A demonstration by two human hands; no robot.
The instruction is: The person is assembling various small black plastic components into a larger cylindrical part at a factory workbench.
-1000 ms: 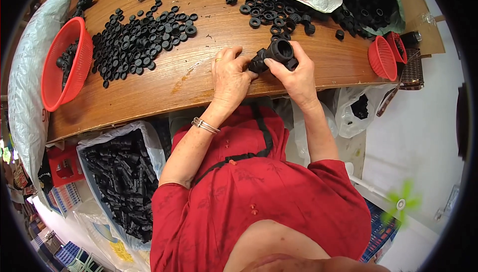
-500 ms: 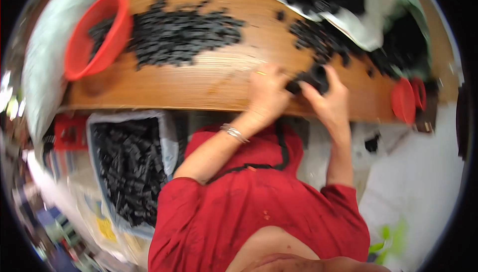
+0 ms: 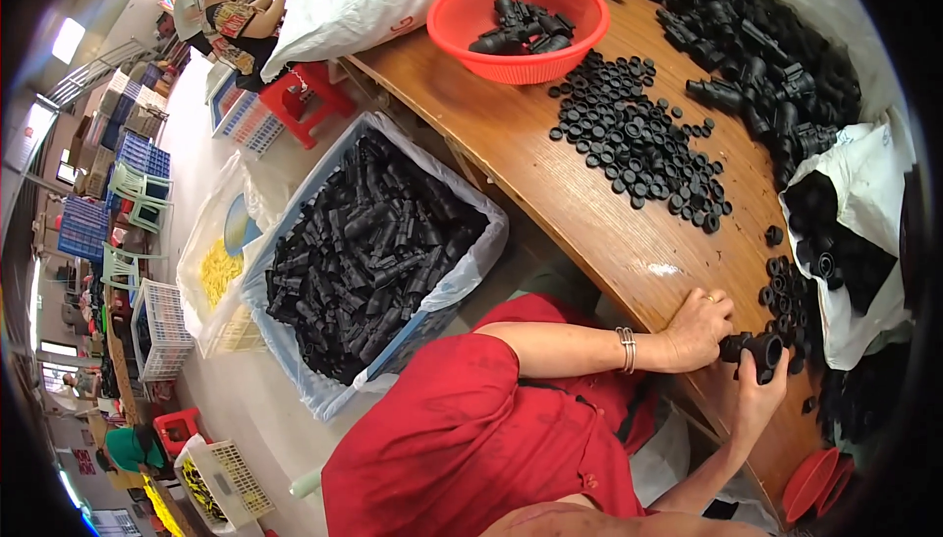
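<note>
Between both hands is a black plastic part (image 3: 751,352) with short tubes and a round open end. My right hand (image 3: 758,399) grips it with thumb and fingers around the tube. My left hand (image 3: 697,331), wearing a ring and bracelets, has its fingers curled onto the part's left end; the fingertips are partly hidden. Just beyond the hands, small black round caps (image 3: 778,296) lie by an open white sack (image 3: 864,242) of black pieces. A larger spread of black caps (image 3: 638,134) covers the middle of the wooden table (image 3: 550,178).
A red basket (image 3: 519,65) with black parts stands at the table's far left. Black parts (image 3: 756,65) are heaped along the far side. Below the table edge, a lined blue crate (image 3: 257,291) is full of black pieces. Another person (image 3: 221,6) sits beyond a red stool (image 3: 306,105).
My view has turned left, bringing in more of the room and the crate. Both hands stay together at the black part near the table edge.
</note>
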